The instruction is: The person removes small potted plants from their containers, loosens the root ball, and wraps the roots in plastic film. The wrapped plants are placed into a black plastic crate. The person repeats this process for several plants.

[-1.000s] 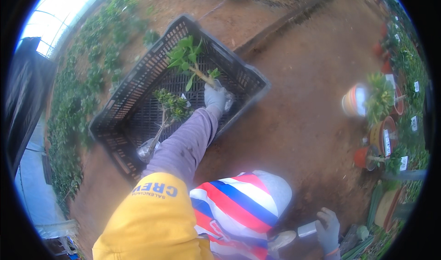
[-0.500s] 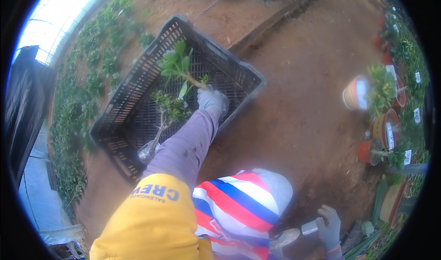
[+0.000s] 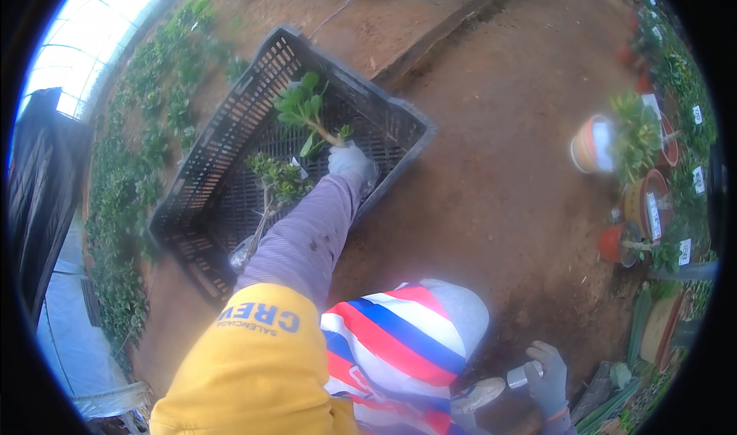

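My left hand [image 3: 351,162], in a pale grey glove, is closed around the lower stem of a succulent plant [image 3: 301,105] inside a black plastic crate [image 3: 384,112]. Its thick green leaves point away from me, toward the crate's far side; its base is hidden in the hand. Beside my left forearm lies a second small-leaved plant [image 3: 278,175], its stem running down to a clear plastic wrapping [image 3: 242,254]. At the lower right my gloved right hand [image 3: 548,381] is curled round a small white cylinder [image 3: 518,377], whose exact kind I cannot make out.
Brown soil surrounds the crate. Potted plants line the right side, with a striped pot [image 3: 587,145] and a tipped orange pot [image 3: 618,243] nearest. Green plants [image 3: 127,166] grow along the left, beside black sheeting [image 3: 50,158]. My striped-covered knee [image 3: 414,327] is close below the crate.
My left hand and the plant stay at nearly the same place in the crate. The white cylinder in my right hand has tilted and risen slightly. The view has shifted a little.
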`<act>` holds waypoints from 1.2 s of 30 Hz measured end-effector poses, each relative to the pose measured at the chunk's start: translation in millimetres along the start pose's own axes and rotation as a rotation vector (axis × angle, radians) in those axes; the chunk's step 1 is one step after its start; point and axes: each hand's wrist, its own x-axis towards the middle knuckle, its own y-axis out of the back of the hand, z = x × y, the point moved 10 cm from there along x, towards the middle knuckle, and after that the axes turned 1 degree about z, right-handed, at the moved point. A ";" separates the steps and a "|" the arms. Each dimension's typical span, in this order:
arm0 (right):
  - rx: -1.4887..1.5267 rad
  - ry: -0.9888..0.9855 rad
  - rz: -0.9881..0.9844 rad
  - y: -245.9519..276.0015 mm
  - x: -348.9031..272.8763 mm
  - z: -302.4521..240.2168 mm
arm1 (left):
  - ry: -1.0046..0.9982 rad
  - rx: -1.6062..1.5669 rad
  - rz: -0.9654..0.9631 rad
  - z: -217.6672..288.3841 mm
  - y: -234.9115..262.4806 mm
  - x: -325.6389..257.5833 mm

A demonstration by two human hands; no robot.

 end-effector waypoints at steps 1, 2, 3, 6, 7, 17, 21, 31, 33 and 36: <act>-0.006 0.011 0.000 -0.2 1.1 -1.0 | 0.015 -0.086 -0.046 -4.3 -4.1 6.6; -0.011 0.023 0.001 0.1 2.4 -2.1 | -0.016 -0.033 -0.062 -3.4 -5.4 12.3; -0.016 0.035 0.003 0.5 3.1 -3.7 | -0.048 0.006 -0.081 -2.4 -6.0 16.5; -0.048 0.034 0.012 4.5 -0.2 -5.9 | -0.055 -0.143 -0.232 1.9 -6.0 9.1; -0.043 0.044 0.007 6.7 -4.3 -7.8 | -0.055 -0.245 -0.307 8.3 -4.0 -3.3; -0.149 -0.052 0.068 12.9 -33.1 30.6 | -1.169 -0.446 -0.153 247.1 95.5 -304.2; -0.067 -0.074 0.209 -10.7 -11.4 44.3 | -1.491 -0.009 -0.626 286.1 -29.9 -452.8; 0.401 -0.597 0.613 61.2 0.4 246.3 | -1.883 1.030 -1.278 179.3 -157.8 -685.8; 0.462 -0.675 0.647 90.2 19.8 300.7 | -1.879 1.156 -1.272 184.3 -165.6 -687.5; 0.311 -0.692 0.772 135.7 61.1 356.1 | -1.890 1.249 -1.117 213.4 -170.6 -677.1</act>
